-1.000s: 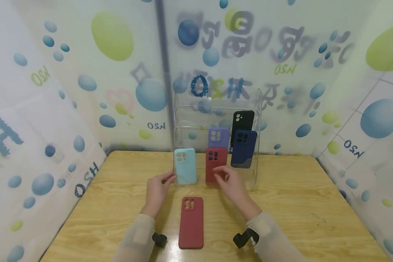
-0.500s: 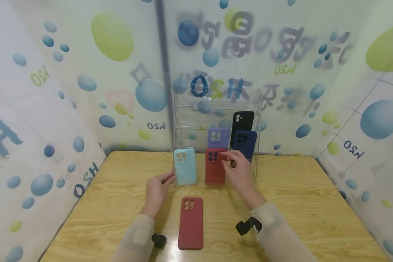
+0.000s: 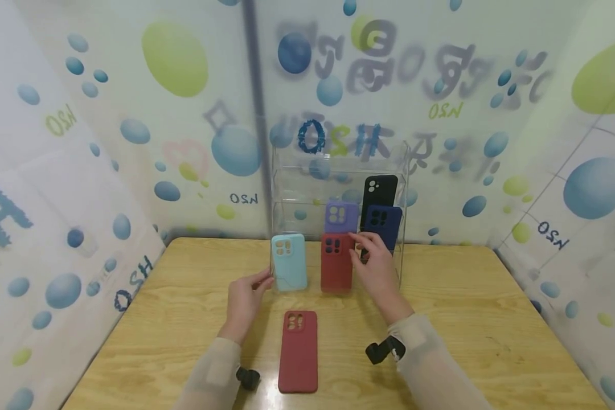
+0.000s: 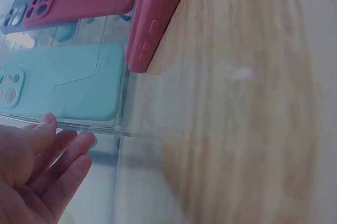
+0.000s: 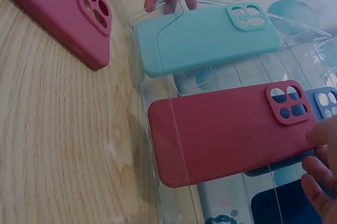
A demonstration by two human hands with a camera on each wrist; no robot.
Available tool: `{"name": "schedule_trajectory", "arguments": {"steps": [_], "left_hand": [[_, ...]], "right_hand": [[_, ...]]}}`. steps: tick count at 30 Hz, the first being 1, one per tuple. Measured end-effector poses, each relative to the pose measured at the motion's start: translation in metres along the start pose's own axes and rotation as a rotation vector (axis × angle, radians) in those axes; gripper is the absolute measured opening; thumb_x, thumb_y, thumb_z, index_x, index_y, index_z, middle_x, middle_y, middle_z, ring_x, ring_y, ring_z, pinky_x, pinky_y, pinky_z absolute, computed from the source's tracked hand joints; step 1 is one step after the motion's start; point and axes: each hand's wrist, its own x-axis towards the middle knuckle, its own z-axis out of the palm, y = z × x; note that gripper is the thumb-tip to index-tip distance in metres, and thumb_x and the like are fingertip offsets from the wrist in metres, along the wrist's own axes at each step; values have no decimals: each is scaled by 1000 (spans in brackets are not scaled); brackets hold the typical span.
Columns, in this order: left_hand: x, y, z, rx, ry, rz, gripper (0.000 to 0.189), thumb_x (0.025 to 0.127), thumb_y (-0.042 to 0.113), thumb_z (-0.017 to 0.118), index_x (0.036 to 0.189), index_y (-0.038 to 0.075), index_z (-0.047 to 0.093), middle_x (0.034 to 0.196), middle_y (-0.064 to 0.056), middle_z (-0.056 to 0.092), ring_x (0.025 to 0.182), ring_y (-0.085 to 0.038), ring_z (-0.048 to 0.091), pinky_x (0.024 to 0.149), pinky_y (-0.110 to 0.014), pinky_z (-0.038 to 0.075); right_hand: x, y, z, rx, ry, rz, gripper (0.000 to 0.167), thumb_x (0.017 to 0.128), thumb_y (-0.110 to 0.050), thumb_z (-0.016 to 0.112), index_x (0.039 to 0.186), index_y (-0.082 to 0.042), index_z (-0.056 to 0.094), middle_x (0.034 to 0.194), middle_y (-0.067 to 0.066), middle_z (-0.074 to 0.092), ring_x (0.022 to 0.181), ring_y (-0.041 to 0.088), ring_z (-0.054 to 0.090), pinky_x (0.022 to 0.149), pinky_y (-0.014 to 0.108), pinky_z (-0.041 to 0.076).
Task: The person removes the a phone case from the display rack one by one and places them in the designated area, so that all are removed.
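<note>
A clear display rack (image 3: 315,219) with several phone cases in it stands at the back of the table. At its left side, my left hand (image 3: 246,299) holds the rack's edge, thumb in front, beside a light blue phone case (image 3: 289,265). In the bottom tier leans a red phone case (image 3: 336,265). My right hand (image 3: 378,273) touches that case's upper right corner with relaxed, slightly bent fingers. Another red phone case (image 3: 298,359) lies flat on the table in front of the rack, between the forearms.
Higher in the rack stand a purple phone case (image 3: 341,216), a navy phone case (image 3: 384,225) and a black phone case (image 3: 381,188). The wooden table (image 3: 466,319) meets patterned walls at the back and sides.
My right hand has moved from the lower front of the racked red phone case up to its upper right corner. My left hand stays at the rack's edge.
</note>
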Motion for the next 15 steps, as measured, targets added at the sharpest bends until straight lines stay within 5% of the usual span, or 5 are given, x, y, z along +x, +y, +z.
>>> {"name": "schedule_trajectory", "arguments": {"steps": [8,15], "left_hand": [[-2,1,-1,9,-6,-10,29,96,16,75,125,14,75,109,-10,79,84,-20,79,63,-20,53],[-2,2,0,6,-6,-10,29,96,15,75,125,13,75,111,-10,79,85,-20,79,64,-21,55]], "right_hand": [[0,7,4,-5,-23,-16,45,96,-7,73,140,-11,65,129,14,62,102,30,67,83,47,58],[-2,9,5,6,6,-47,39,94,-4,73,133,-9,69,126,15,63,99,30,67,80,48,59]]}}
